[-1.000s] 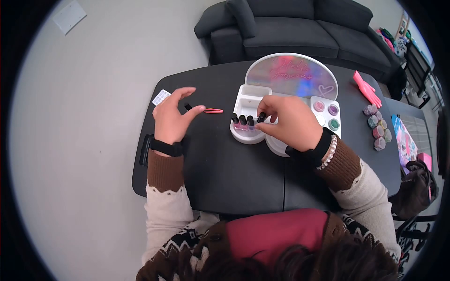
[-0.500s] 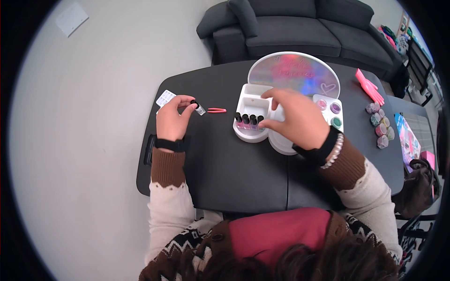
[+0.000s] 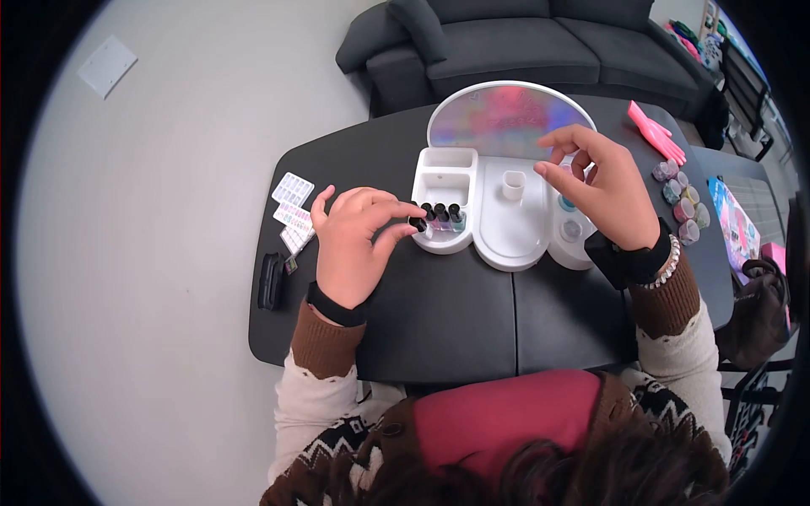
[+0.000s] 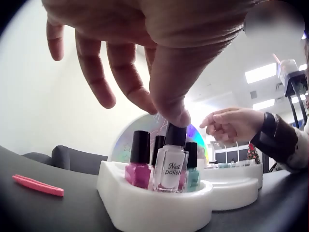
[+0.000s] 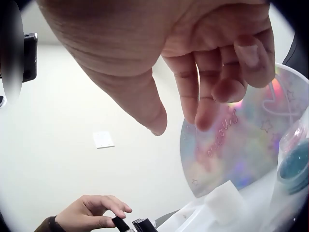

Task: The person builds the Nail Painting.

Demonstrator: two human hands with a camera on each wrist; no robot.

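Left hand (image 3: pixel 359 240) is pinching the clear nail polish bottle (image 4: pixel 169 166) by its black cap (image 4: pixel 176 135), just by the pink bottle (image 4: pixel 138 170) at the white organizer (image 4: pixel 154 212)'s front rim. Right hand (image 3: pixel 603 181) hangs above the right side, grip loose and apart.

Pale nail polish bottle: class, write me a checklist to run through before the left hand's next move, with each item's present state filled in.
1. Left hand pinching the bottle's black cap: ok.
2. Pale bottle label readable in the left wrist view: ok.
3. Bottle's base seated in the white holder: cannot tell.
4. Pink bottle and teal bottle upright: ok.
5. Right hand empty and apart from the bottles: ok.
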